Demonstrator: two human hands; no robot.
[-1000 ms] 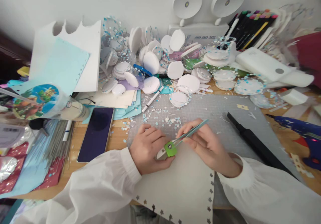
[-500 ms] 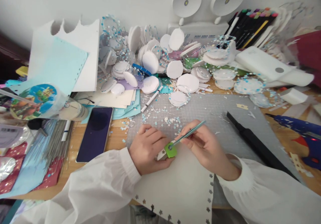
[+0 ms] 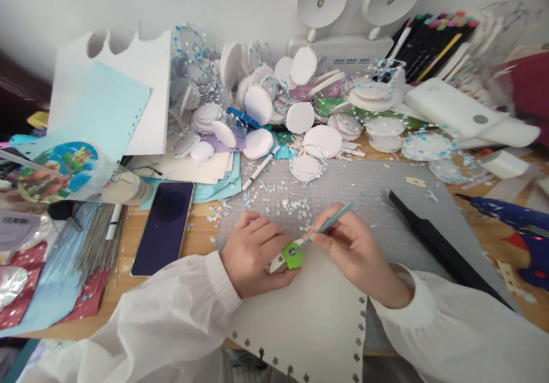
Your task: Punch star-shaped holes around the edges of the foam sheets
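My left hand is closed around a small green craft punch, which sits at the top edge of a white paper sheet. Flower-shaped holes run along the sheet's lower and right edges. Pinched between the fingers of my right hand are slim teal tweezers, their tip at the round opening of the punch. Whether the tip grips anything is too small to tell. Beyond my hands, tiny blue and white paper flowers lie scattered on the grey cutting mat.
A phone and a plastic cup stand to the left. White discs with beaded-looking sprigs crowd the back. On the right lie a black stick-shaped tool and a blue glue gun.
The tweezers have pulled back slightly up and right from the punch's opening. My left hand and the punch stay in place; the view has shifted a little.
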